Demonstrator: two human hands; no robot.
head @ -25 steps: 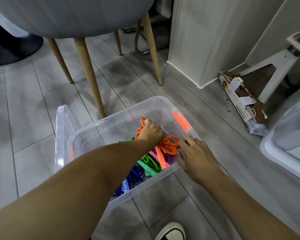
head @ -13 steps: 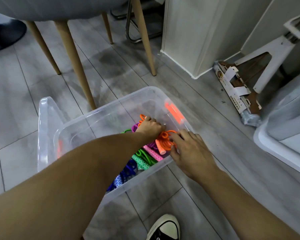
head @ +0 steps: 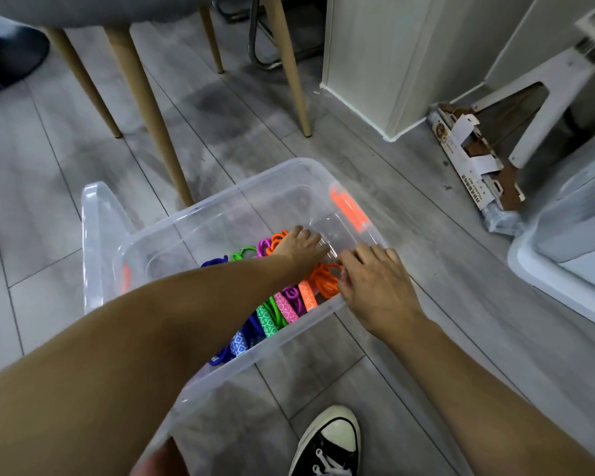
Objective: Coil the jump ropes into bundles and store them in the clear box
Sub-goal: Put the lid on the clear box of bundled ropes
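Fingers (head: 315, 239) of left hand (head: 301, 249) and right hand (head: 375, 283) gripped orange coiled jump rope (head: 325, 281) inside clear plastic box (head: 220, 198); other coloured rope bundles (head: 267, 319) already stored, likely nearly done.

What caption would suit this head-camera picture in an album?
Left hand and right hand tuck an orange jump rope into a clear box beside other coloured bundles.

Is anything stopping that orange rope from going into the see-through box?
Nothing visible. The clear box is open, its lid standing at its left side, and the orange bundle already lies inside beside other coils, left hand and right hand on it.
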